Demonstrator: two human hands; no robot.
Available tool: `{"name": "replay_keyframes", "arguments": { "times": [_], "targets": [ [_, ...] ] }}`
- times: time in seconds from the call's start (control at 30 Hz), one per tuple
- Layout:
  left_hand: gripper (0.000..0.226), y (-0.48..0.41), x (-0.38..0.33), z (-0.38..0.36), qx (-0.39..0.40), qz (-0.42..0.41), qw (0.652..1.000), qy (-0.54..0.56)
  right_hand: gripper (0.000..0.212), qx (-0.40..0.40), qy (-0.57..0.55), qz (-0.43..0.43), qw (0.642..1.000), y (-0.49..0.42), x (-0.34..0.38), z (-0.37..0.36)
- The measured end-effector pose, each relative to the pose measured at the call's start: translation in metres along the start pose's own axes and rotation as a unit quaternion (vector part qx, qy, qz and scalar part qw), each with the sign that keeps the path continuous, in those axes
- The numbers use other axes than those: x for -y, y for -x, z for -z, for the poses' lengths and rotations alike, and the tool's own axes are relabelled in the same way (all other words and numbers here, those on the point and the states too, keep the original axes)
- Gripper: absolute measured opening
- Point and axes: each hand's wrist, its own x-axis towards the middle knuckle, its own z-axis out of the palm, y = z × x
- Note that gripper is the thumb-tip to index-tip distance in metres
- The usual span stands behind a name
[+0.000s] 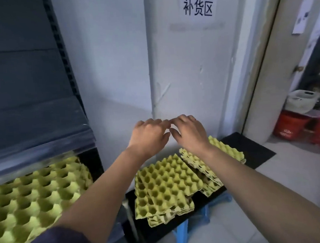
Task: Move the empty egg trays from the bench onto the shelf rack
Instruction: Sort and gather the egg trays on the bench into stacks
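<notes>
Two untidy stacks of egg trays (164,184) lie on the black worktop (253,148), not yet moved. More trays (37,198) already sit low in the shelf rack (33,146) beside it. The left hand (148,135) and right hand (188,132) hover above the stacks, fingers (163,124) loosely spread and holding nothing. Nothing seems to block the way, and the red baskets (289,126) stand well apart.

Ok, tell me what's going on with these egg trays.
A person is clearing yellow egg trays off the black bench. The left hand and right hand hover empty over it, fingers relaxed. An untidy near stack and far stack sit on the bench; more trays already lie in the shelf rack.
</notes>
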Motion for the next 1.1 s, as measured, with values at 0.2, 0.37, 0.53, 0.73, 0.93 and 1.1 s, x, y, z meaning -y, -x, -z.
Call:
{"name": "replay_keyframes", "arguments": {
  "times": [0.2, 0.37, 0.53, 0.73, 0.93, 1.1],
  "targets": [
    [0.032, -0.073, -0.013, -0.077, 0.090, -0.008, 0.996, 0.027, 0.037, 0.100, 0.048, -0.057, 0.992, -0.013, -0.089, -0.032],
    [0.032, -0.129, -0.030, -0.134, 0.144, -0.027, 0.988, 0.056, 0.039, 0.190, 0.077, -0.127, 0.970, -0.015, -0.162, -0.052],
    [0.031, -0.162, -0.051, -0.198, 0.194, 0.010, 0.976, 0.102, 0.044, 0.263, 0.072, -0.196, 0.942, -0.009, -0.236, -0.078],
    [0.034, -0.185, -0.074, -0.275, 0.269, 0.070, 0.953, 0.120, 0.049, 0.338, 0.049, -0.203, 0.918, -0.006, -0.325, -0.121],
    [0.051, -0.192, -0.113, -0.349, 0.348, 0.196, 0.908, 0.124, 0.048, 0.397, 0.008, -0.185, 0.899, -0.003, -0.409, -0.160],
    [0.072, -0.181, -0.144, -0.408, 0.381, 0.371, 0.825, 0.193, 0.045, 0.441, -0.035, -0.232, 0.867, 0.010, -0.455, -0.196]
  ]
}}
